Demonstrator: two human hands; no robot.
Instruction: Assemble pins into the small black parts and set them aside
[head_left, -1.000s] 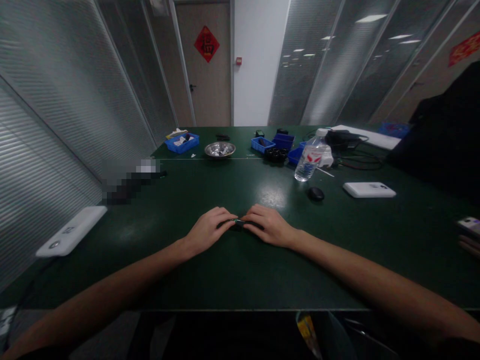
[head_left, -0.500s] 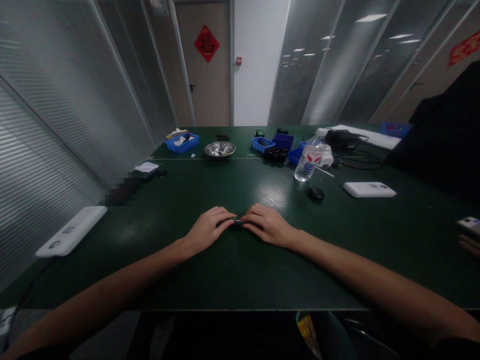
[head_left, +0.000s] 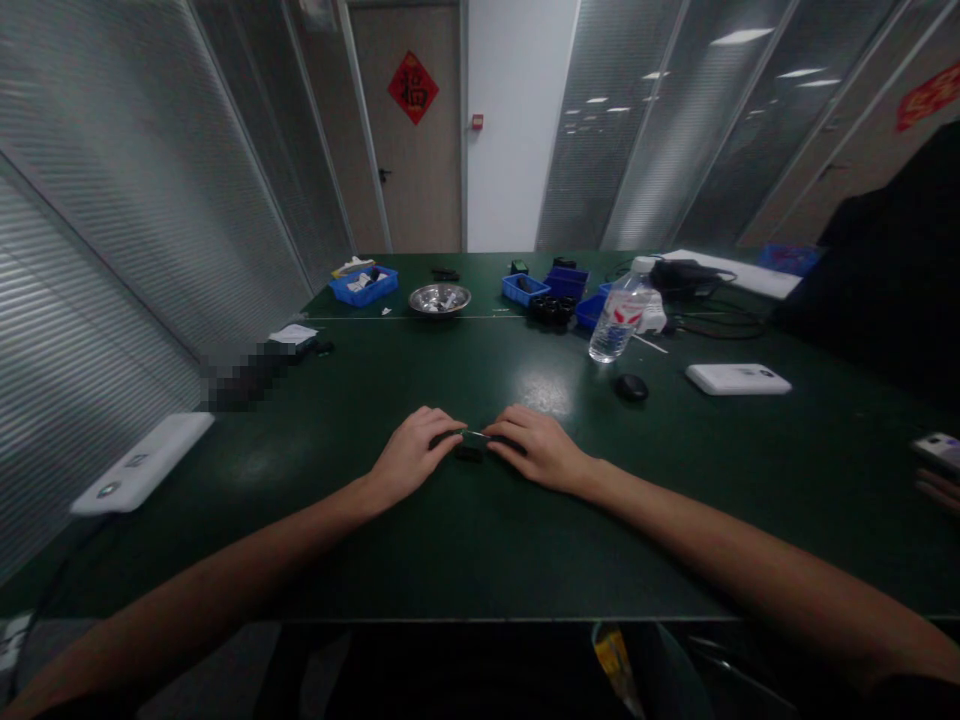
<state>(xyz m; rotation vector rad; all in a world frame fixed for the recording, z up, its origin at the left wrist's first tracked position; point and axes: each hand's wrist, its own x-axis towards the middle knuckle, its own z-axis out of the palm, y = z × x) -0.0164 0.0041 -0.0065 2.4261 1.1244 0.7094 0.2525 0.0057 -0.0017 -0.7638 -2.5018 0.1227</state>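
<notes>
My left hand (head_left: 415, 452) and my right hand (head_left: 541, 450) face each other just above the table (head_left: 420, 570), fingers pinched. Between their fingertips runs a small, thin, light-coloured piece (head_left: 475, 434), greenish towards the left and silvery towards the right. It is too small to name; the right fingertips close on its right end and the left ones meet its left end. Just below it, a small dark flat piece (head_left: 469, 454) lies on the green tabletop, apart from the fingers.
Beyond my hands are a black mouse (head_left: 631, 388), a water bottle (head_left: 621, 312), a metal bowl (head_left: 440, 312) and blue trays (head_left: 365, 290). White slabs lie left (head_left: 146, 462) and right (head_left: 739, 379). Another person's hand (head_left: 937, 490) holds a phone (head_left: 939, 448) at the right edge.
My left hand has shifted slightly left and up, widening the gap between the fingertips. More of the thin piece and the dark piece below now shows. The right hand has hardly moved.
</notes>
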